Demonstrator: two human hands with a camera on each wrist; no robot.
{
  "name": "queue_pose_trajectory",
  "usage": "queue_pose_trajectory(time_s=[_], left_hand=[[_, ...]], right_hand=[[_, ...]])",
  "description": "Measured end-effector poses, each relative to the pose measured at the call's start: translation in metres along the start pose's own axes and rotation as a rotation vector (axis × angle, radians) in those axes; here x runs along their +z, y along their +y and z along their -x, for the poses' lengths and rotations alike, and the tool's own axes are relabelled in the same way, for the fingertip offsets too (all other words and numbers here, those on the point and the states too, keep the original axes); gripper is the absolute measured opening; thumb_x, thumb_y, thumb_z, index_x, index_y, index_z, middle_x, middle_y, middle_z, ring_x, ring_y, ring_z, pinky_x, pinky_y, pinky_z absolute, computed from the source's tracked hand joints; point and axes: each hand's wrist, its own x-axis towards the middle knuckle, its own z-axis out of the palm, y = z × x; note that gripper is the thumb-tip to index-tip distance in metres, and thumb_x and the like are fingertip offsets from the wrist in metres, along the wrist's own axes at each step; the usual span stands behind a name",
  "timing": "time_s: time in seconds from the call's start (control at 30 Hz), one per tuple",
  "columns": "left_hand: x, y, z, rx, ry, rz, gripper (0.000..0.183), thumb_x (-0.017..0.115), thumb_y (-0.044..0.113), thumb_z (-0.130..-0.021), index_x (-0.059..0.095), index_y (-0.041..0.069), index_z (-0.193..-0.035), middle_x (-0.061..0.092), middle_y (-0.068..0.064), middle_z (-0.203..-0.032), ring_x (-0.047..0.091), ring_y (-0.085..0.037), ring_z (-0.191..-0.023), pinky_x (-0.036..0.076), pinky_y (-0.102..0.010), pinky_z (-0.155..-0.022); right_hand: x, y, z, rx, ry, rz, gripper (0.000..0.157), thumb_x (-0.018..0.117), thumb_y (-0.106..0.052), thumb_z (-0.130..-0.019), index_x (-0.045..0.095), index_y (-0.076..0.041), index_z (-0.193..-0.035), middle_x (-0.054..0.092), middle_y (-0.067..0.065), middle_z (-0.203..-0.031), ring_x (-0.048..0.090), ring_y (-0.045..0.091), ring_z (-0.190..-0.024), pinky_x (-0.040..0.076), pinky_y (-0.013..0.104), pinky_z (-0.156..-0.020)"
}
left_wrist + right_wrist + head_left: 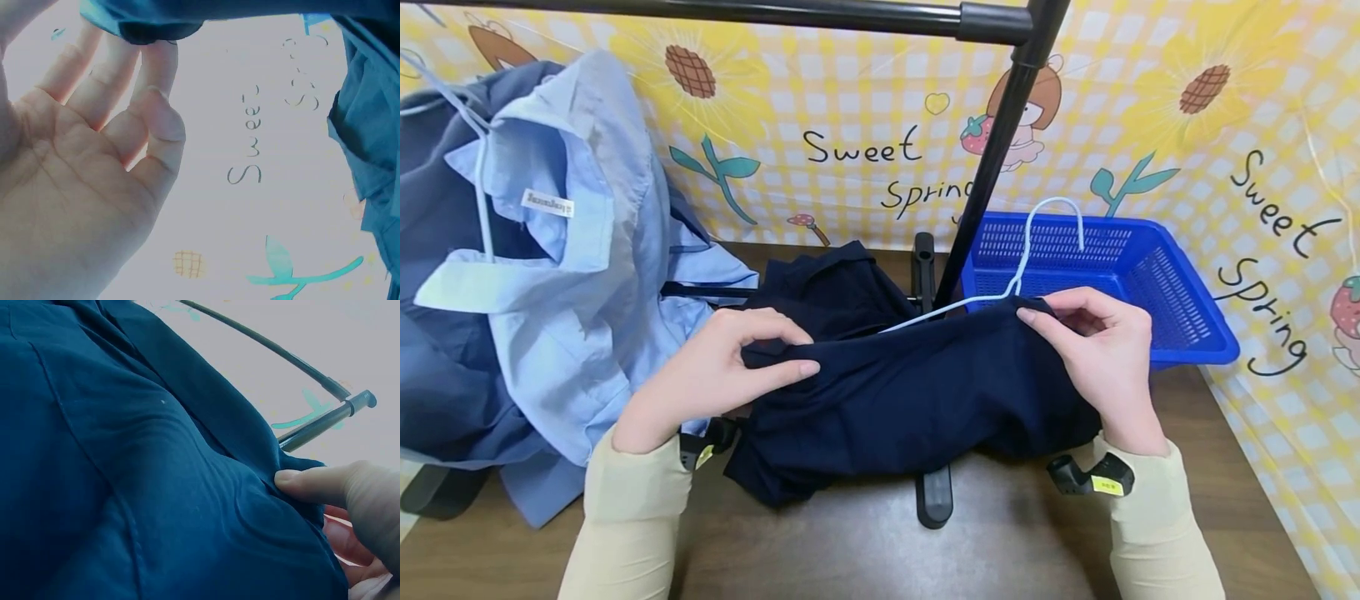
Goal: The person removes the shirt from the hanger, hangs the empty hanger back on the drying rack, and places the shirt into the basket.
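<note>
At the brown wood-grain surface's (1037, 533) far right corner you have a blue slotted plastic basket (1052, 242). Toward its left edge hangs a light blue collared shirt (591, 333). Your black tubular rack (997, 158) rises near the far edge, before yellow-and-white checked, sunflower-printed sheeting (865, 83).

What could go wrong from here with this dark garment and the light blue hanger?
The right hand pinches the dark garment only near its edge, so the cloth might slip free. Neither hand holds the light blue hanger by its hook, so it could twist or slide. If lowered, the hook might catch the blue basket behind it.
</note>
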Motion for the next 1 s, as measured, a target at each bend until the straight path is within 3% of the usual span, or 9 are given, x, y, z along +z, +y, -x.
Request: queue_pose_trajectory(time_s=[0.27,0.47,0.63,0.73,0.87,1.0], left_hand=[[-0.0065,-0.0015,0.0021,-0.040,0.035,-0.073,0.020,0.086,0.019,-0.085,0.075,0.029,-0.098,0.072,0.012,-0.109,0.066,-0.009,-0.103,0.048,-0.022,-0.084],[-0.0057,-0.0026,0.0008,-0.039,0.050,-0.099,0.017,0.086,0.021,-0.084,0.076,0.030,-0.096,0.070,0.021,-0.092,0.064,-0.006,-0.081,0.046,-0.022,-0.069],[-0.0054,-0.0035,-0.0005,-0.053,0.079,-0.111,0.016,0.088,0.024,-0.083,0.078,0.032,-0.093,0.071,0.021,-0.091,0.063,-0.005,-0.078,0.045,-0.021,-0.064],[-0.0044,-0.0056,-0.0013,-0.075,0.069,-0.093,0.016,0.087,0.026,-0.084,0.079,0.032,-0.096,0.072,0.019,-0.096,0.066,-0.005,-0.086,0.047,-0.023,-0.063],[-0.0029,-0.0092,-0.0019,-0.112,0.041,-0.072,0.016,0.086,0.028,-0.085,0.080,0.033,-0.100,0.073,0.017,-0.103,0.067,-0.004,-0.099,0.050,-0.024,-0.071],[-0.0011,-0.0094,-0.0021,-0.126,0.019,-0.083,0.012,0.084,0.030,-0.087,0.077,0.032,-0.097,0.072,0.020,-0.097,0.066,-0.003,-0.092,0.050,-0.024,-0.074]], right_hand=[[0.0001,-0.0074,0.0007,0.035,0.068,0.022,0.022,0.090,0.001,-0.075,0.078,0.003,-0.094,0.074,0.003,-0.086,0.069,0.014,-0.071,0.056,0.021,-0.070],[-0.0034,-0.0058,0.0025,0.045,0.092,-0.031,0.024,0.089,0.006,-0.073,0.077,0.007,-0.094,0.074,0.004,-0.085,0.069,0.014,-0.070,0.056,0.020,-0.070],[-0.0049,-0.0040,0.0032,0.036,0.106,-0.124,0.025,0.088,0.011,-0.071,0.075,0.011,-0.093,0.074,0.007,-0.084,0.069,0.015,-0.069,0.056,0.019,-0.069],[-0.0046,-0.0029,0.0039,0.039,0.114,-0.176,0.025,0.087,0.013,-0.071,0.074,0.013,-0.092,0.074,0.007,-0.084,0.069,0.016,-0.070,0.056,0.020,-0.070],[-0.0041,-0.0013,0.0044,0.028,0.128,-0.217,0.025,0.086,0.015,-0.070,0.073,0.015,-0.092,0.074,0.009,-0.084,0.068,0.017,-0.071,0.056,0.019,-0.070],[-0.0040,0.0000,0.0040,0.026,0.125,-0.225,0.025,0.086,0.015,-0.071,0.073,0.016,-0.092,0.074,0.009,-0.084,0.067,0.017,-0.070,0.055,0.019,-0.069]])
